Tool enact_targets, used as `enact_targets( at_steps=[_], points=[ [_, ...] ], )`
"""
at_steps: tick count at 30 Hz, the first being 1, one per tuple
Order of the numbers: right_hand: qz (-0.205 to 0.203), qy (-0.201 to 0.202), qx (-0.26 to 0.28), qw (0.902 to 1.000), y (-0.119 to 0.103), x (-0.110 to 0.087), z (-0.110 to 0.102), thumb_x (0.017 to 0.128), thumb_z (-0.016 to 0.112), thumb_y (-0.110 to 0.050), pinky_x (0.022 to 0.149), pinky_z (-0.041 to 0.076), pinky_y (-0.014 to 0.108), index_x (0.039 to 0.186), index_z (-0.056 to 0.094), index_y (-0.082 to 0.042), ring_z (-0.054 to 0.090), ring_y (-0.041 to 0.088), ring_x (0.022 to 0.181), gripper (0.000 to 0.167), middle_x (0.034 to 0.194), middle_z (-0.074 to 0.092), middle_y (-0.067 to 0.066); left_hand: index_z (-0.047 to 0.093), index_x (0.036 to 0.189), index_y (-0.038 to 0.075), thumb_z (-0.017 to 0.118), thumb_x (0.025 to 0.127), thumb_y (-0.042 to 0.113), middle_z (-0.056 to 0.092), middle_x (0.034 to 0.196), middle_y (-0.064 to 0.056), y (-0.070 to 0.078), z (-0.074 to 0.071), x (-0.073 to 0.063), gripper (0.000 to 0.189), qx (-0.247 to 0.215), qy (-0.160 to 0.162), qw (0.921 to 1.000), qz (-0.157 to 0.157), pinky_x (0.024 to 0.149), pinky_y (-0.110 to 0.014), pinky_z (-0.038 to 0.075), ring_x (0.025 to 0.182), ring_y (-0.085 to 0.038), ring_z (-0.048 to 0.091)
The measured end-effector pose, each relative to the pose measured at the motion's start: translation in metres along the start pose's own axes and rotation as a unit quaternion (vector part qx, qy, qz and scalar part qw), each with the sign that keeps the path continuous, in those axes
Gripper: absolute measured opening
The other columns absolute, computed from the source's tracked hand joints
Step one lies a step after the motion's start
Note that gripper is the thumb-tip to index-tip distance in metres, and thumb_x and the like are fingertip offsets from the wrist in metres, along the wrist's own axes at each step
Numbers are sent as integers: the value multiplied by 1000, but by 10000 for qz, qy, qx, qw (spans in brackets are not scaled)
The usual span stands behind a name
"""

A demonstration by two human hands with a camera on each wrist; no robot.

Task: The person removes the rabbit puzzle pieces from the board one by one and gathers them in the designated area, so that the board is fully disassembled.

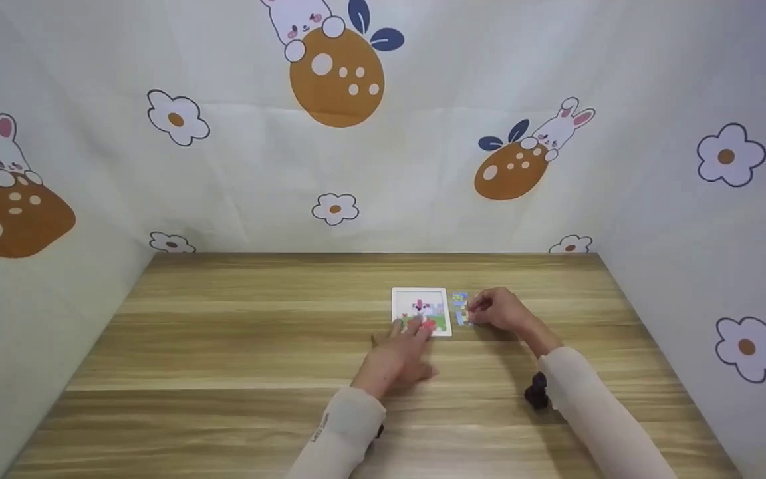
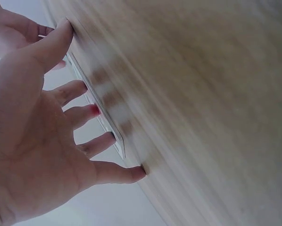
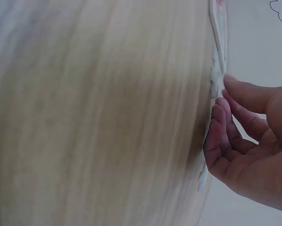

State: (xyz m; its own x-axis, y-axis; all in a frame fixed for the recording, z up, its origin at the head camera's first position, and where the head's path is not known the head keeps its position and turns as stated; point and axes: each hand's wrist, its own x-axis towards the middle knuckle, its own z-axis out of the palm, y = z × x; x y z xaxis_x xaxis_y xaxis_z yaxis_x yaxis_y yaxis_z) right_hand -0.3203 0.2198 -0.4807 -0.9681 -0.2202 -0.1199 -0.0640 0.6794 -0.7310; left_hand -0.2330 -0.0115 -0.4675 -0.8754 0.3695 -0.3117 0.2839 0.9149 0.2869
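A white-framed jigsaw board (image 1: 449, 313) lies on the table, its picture partly filled in with a small animal over green and red. My left hand (image 1: 396, 356) reaches over its near edge with fingers spread. In the left wrist view, the middle fingertips (image 2: 94, 109) rest on the board while the thumb and little finger stay outside it. Just right of the board are blue and yellow puzzle pieces (image 1: 460, 297). My right hand (image 1: 503, 309) is at these pieces, fingers bent and thumb near the index finger. I cannot tell whether a piece is between them.
The wood-grain table (image 1: 223, 359) extends well to the left of the board. Behind it hangs a pale curtain (image 1: 243, 179) with rabbit, fruit and flower prints, which also covers both sides. A dark object (image 1: 537, 391) shows beside the right sleeve.
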Motion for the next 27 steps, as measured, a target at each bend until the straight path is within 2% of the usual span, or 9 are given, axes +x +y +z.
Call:
enact_targets(
  at_steps=[8, 14, 19, 24, 27],
  points=[
    [95, 7, -247, 9996, -2, 0, 3, 85, 77, -3, 73, 49, 22, 97, 73, 1, 60, 13, 83, 13, 97, 73, 12, 28, 159, 20, 63, 94, 49, 20, 169, -5, 1, 1, 1, 79, 13, 32, 10000, -28, 116, -72, 24, 156, -37, 18],
    [88, 13, -85, 9999, -4, 0, 2, 86, 76, -4, 70, 47, 20, 99, 72, 3, 59, 11, 80, 15, 94, 72, 11, 29, 158, 19, 63, 95, 49, 21, 169, -6, -1, 4, 1, 78, -185, 95, 9998, 30, 117, -72, 22, 156, -37, 16],
    [-73, 33, 40, 10000, -13, 2, -2, 90, 72, -6, 66, 49, 20, 101, 71, 3, 60, 11, 76, 15, 93, 71, 12, 33, 157, 18, 63, 96, 46, 23, 168, -7, -1, 4, -1, 73, -305, 225, 9992, 123, 116, -73, 23, 155, -37, 18],
    [-207, 37, -159, 9997, -24, 4, -2, 92, 70, -10, 68, 50, 22, 102, 72, 2, 61, 13, 78, 16, 95, 71, 13, 38, 155, 18, 63, 96, 45, 25, 167, -7, 3, 0, -3, 70, -124, 425, 9987, 269, 115, -72, 25, 154, -35, 23],
    [-94, 75, -124, 9999, -30, 7, 0, 93, 69, -11, 70, 49, 24, 103, 72, 0, 60, 15, 82, 15, 95, 70, 11, 39, 155, 18, 61, 97, 46, 27, 167, -5, 9, -1, 0, 68, 45, 529, 9980, 353, 117, -70, 25, 154, -33, 25]
  ],
)
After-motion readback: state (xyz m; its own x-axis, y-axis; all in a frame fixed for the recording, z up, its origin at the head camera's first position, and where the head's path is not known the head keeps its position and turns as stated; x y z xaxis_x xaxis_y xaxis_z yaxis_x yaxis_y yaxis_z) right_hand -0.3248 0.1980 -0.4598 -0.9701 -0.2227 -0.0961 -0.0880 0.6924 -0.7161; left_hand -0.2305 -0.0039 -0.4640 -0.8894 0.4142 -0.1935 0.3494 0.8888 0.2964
